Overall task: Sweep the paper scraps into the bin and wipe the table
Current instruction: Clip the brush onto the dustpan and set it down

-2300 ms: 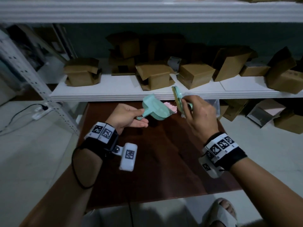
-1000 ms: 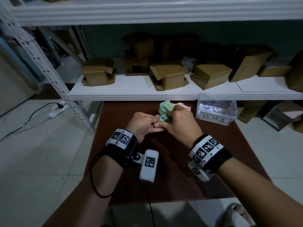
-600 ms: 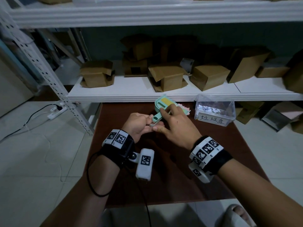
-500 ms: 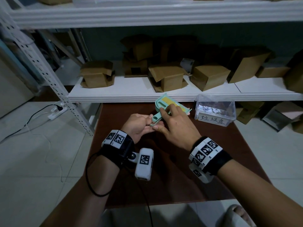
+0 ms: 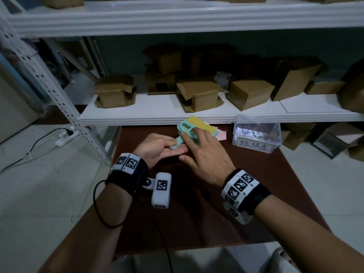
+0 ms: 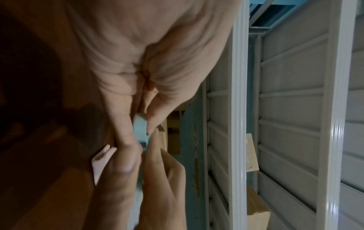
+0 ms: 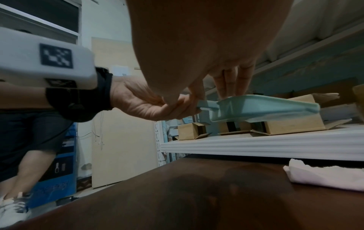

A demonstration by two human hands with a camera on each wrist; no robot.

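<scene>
Judging sweeping done, paper scraps (image 5: 248,133) fill the bin (image 5: 256,142) far right; left hand (image 5: 157,148) pinches the dustpan (image 5: 187,130) handle, right hand (image 5: 206,156) presses flat-fingered on it; pink cloth (image 5: 221,135) unused, wiping remains.

On the clear plastic bin (image 5: 256,133) to your right on the counter (image 5: 216,213) you see a white label (image 5: 254,145) with four handwritten dark characters; they look like Chinese, reading roughly 垃圾盒, though the strokes are too loose for certainty. The bands on both of your wrists (image 5: 129,163) (image 5: 239,185) and the white camera housing (image 5: 162,185) below your left wrist carry square black-and-white coded markers, not letters. A blue carton (image 7: 56,175) on the floor bears print too blurred to read.
</scene>
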